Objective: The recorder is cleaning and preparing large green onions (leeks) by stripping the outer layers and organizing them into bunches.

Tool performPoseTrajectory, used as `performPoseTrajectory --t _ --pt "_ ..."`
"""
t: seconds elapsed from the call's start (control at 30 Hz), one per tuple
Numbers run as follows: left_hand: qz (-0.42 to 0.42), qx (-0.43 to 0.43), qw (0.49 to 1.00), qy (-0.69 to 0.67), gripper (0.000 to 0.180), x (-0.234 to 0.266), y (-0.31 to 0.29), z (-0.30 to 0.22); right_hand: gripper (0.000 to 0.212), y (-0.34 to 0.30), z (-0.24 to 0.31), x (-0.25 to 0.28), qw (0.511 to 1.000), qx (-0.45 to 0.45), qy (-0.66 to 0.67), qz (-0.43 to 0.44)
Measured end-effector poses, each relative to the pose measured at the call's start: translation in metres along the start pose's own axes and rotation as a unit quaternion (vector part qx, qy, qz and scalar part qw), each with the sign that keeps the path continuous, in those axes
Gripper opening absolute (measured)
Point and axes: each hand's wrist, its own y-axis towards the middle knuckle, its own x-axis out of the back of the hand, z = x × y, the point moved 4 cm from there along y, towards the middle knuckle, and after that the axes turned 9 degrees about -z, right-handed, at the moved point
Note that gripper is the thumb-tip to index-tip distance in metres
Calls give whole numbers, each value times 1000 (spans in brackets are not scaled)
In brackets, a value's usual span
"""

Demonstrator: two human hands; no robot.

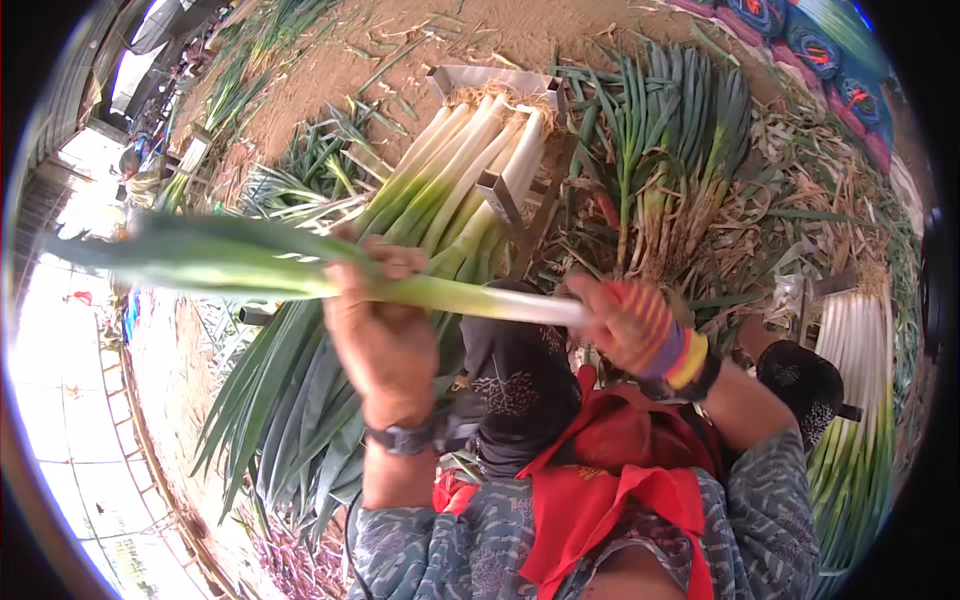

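Observation:
A long leek (475,297) lies crosswise in front of me, held in both hands. My left hand (375,325), with a watch at the wrist, is closed around its green middle. My right hand (635,325), in a striped glove partly covering it, is closed at the white root end, which its fingers hide. The leek's green leaves (190,260) reach far left, blurred by motion. Just beyond it, several white-stemmed leeks (470,150) rest in a metal frame (495,78), roots away from me. Their dark green leaves (300,400) fan out under my left forearm.
Untrimmed leeks (690,120) with brownish stems lie beyond my right hand, among dry leaf scraps (830,195). Another bundle of white-stemmed leeks (855,350) sits in a rack at far right. Rolled blue bundles (810,50) are at the upper right. Bare soil (330,65) stretches beyond.

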Motion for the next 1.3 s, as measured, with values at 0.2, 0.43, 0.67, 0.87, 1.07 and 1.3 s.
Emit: performPoseTrajectory --t 0.2,0.43,0.67,0.87,1.07,1.3 --pt "-18 -27 999 4 45 37 40 -29 45 172 -12 -3 946 174 -100 -255" --pt "-78 214 957 178 38 68 44 51 40 275 -120 -114 997 -6 -55 57" --pt "167 -9 663 730 41 45 63 72 25 248 -175 -139 998 15 -30 47" --pt "267 14 252 930 40 50 94 116 20 222 -165 -161 990 18 -109 -87" --pt "297 -30 344 890 34 82 137 146 21 85 -186 -147 969 -80 -21 -233" --pt "425 -55 286 857 25 45 123 175 30 -123 -321 -189 841 -313 -438 -53"
